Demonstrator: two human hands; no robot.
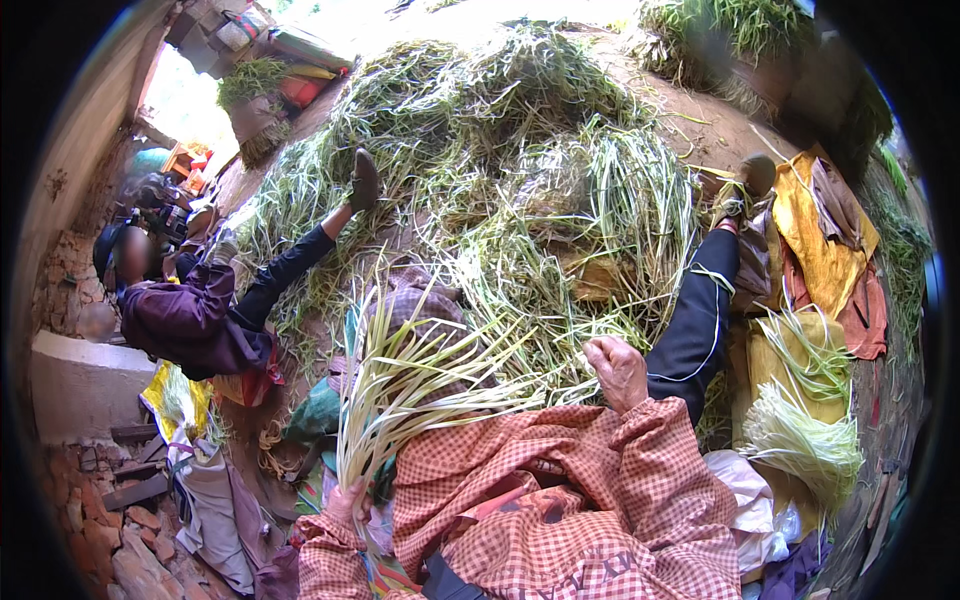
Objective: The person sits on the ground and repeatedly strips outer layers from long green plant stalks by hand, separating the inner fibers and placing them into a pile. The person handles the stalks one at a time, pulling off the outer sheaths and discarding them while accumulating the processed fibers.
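Observation:
My left hand (346, 504) is closed around the pale lower ends of a bunch of long grass-like leaves (420, 367). Their green tips fan up and to the right, over a checked cloth (424, 300) and towards my lap. My right hand (619, 371) is curled into a fist above my dark trouser leg (697, 300), and leaf tips lie close by it. Whether a thin strand is inside the fist is hidden. Ahead, between my legs, spreads a big heap of loose, partly dried leaves (487, 127).
At right, a bundle of pale stalks (806, 442) rests on a yellowish wrapped block (810, 349), near orange-yellow cloth (821, 225). Another person (202, 315) sits at left, one leg stretched towards the heap. Broken bricks (127, 555) lie lower left; tied bundles (739, 45) stand upper right.

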